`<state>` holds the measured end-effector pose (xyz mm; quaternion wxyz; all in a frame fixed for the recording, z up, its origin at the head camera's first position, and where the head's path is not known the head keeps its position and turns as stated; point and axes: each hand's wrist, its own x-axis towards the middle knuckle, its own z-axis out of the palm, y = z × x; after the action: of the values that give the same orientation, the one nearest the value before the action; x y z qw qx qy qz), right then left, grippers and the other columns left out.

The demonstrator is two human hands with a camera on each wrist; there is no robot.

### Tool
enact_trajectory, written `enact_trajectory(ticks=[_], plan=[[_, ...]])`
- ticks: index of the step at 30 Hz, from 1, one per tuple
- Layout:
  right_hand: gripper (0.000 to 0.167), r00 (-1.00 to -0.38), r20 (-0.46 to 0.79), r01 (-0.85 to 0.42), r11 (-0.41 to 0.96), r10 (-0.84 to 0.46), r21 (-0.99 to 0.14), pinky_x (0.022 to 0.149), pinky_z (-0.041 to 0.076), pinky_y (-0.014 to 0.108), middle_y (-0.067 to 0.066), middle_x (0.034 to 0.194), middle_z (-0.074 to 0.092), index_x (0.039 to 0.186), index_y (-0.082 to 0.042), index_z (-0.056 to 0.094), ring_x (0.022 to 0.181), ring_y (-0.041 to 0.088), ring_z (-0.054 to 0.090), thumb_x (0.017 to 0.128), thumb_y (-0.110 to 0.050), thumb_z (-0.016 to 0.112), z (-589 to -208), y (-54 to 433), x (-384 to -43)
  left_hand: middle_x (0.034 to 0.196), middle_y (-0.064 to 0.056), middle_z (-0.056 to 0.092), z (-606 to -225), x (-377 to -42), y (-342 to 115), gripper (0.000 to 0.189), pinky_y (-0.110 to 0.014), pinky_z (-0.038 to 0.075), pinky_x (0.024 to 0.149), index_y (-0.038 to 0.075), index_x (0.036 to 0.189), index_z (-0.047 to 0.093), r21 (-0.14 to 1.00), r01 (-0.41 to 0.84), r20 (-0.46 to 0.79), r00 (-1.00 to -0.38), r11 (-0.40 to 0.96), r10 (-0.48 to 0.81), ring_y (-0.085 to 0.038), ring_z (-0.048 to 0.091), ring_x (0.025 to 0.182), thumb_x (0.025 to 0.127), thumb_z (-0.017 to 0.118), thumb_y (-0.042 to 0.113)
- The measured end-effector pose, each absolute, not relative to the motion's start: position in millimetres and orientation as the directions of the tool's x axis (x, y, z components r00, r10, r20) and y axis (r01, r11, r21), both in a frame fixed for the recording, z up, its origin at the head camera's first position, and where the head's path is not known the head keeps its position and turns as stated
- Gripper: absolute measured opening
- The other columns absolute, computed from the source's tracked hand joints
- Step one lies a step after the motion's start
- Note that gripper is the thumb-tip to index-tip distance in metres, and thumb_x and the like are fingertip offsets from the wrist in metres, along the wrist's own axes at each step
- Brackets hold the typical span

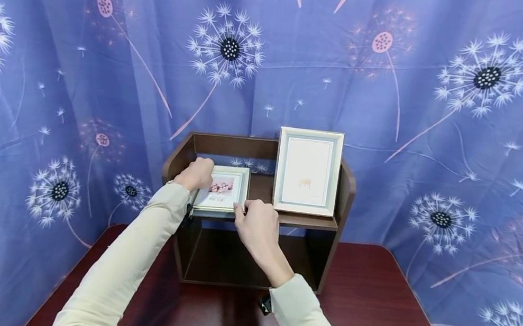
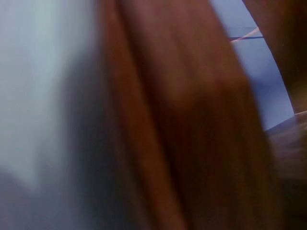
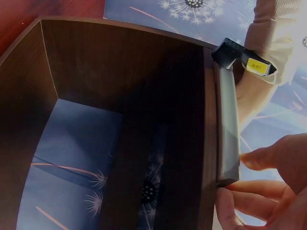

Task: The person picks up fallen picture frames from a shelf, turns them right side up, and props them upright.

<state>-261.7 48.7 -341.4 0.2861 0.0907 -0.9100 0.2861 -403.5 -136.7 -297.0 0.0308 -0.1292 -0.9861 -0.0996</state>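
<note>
A pale picture frame (image 1: 230, 187) with a pink flower print lies face up at the left of the upper shelf board (image 1: 262, 187). My left hand (image 1: 199, 173) grips its left side, fingers curled at the edge. At the front right corner my right hand (image 1: 258, 227) pinches the frame; in the right wrist view, the thumb is at its top edge and the fingers curl by the shelf edge. That view shows the frame's grey side (image 3: 229, 129) lying along the board. Blur fills most of the left wrist view, hiding the left fingertips.
A second, larger picture frame (image 1: 308, 170) stands upright on the shelf's right side. The dark brown shelf unit (image 1: 346, 193) has raised side walls and an open lower compartment (image 1: 237, 259). It stands on a reddish table (image 1: 362, 301) before a blue dandelion curtain (image 1: 300, 71).
</note>
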Motion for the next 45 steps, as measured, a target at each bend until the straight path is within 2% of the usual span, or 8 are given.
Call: enact_trajectory(ticks=[8,12,16,21,27,32,37,45], plan=[[0.055,-0.805,0.592,-0.350,0.784,0.027,-0.512,0.068,0.059,0.048,-0.006,0.043,0.037,0.050,-0.015,0.047,0.058,0.027,0.066,0.095,-0.026,0.077,-341,48,-263,0.076,-0.009,0.044,-288,-403,-134,0.023,-0.035,0.042,0.059,0.008,0.076,0.046,0.290,0.187,0.117,-0.980,0.939,0.159,-0.023,0.046,0.067,0.096,0.048,-0.004],[0.056,-0.789,0.614,-0.379,0.764,0.028,-0.522,0.063,0.056,0.045,-0.010,0.044,0.028,0.051,-0.017,0.043,0.050,0.021,0.056,0.094,-0.024,0.079,-344,48,-262,0.070,-0.004,0.033,-282,-403,-133,0.030,-0.031,0.032,0.050,0.012,0.073,0.038,0.375,0.113,0.078,-0.993,0.920,0.090,-0.017,0.033,0.057,0.097,0.044,-0.005],[0.045,-0.769,0.638,-0.395,0.755,0.041,-0.524,0.059,0.054,0.045,-0.003,0.045,0.045,0.056,-0.011,0.058,0.052,0.025,0.060,0.093,-0.025,0.079,-352,47,-259,0.068,-0.003,0.028,-273,-401,-133,0.031,-0.030,0.026,0.047,0.013,0.073,0.037,0.388,0.117,0.094,-0.992,0.914,0.087,-0.016,0.026,0.053,0.096,0.043,-0.007],[0.022,-0.707,0.701,-0.427,0.730,0.098,-0.533,0.066,0.058,0.048,0.013,0.081,0.080,0.098,-0.002,0.084,0.074,0.035,0.074,0.091,-0.023,0.082,-363,44,-256,0.074,-0.009,0.040,-251,-393,-133,0.022,-0.032,0.034,0.052,0.009,0.076,0.044,0.361,0.172,0.207,-0.973,0.916,0.101,-0.022,0.038,0.062,0.090,0.046,-0.008],[0.024,-0.610,0.783,-0.484,0.726,0.120,-0.488,0.068,0.059,0.046,0.014,0.085,0.081,0.105,-0.003,0.083,0.076,0.029,0.070,0.090,-0.021,0.084,-374,40,-257,0.081,-0.014,0.048,-223,-387,-134,0.015,-0.036,0.044,0.060,0.008,0.076,0.046,0.384,0.168,0.280,-0.958,0.908,0.058,-0.028,0.046,0.071,0.085,0.048,-0.004],[0.032,-0.589,0.801,-0.514,0.716,0.107,-0.473,0.074,0.063,0.046,0.016,0.103,0.082,0.115,-0.002,0.081,0.084,0.028,0.074,0.089,-0.019,0.085,-379,38,-264,0.090,-0.016,0.061,-223,-423,-151,0.007,-0.050,0.054,0.077,0.009,0.075,0.054,0.381,0.129,0.307,-0.952,0.915,0.007,-0.035,0.057,0.089,0.082,0.052,0.007],[0.042,-0.597,0.798,-0.523,0.716,0.078,-0.462,0.081,0.064,0.046,0.016,0.115,0.080,0.125,-0.003,0.077,0.094,0.031,0.078,0.086,-0.015,0.088,-384,39,-275,0.073,-0.009,0.054,-222,-438,-169,0.013,-0.047,0.050,0.072,0.014,0.067,0.047,0.418,0.155,0.360,-0.933,0.895,-0.007,-0.033,0.056,0.084,0.078,0.051,0.008],[0.040,-0.581,0.809,-0.539,0.701,0.091,-0.467,0.078,0.065,0.045,0.014,0.111,0.081,0.117,-0.006,0.080,0.092,0.032,0.080,0.079,-0.010,0.091,-381,38,-282,0.063,0.000,0.040,-203,-381,-163,0.012,-0.036,0.040,0.073,0.007,0.075,0.050,0.457,0.224,0.382,-0.923,0.861,0.038,-0.031,0.048,0.086,0.078,0.046,-0.004]])
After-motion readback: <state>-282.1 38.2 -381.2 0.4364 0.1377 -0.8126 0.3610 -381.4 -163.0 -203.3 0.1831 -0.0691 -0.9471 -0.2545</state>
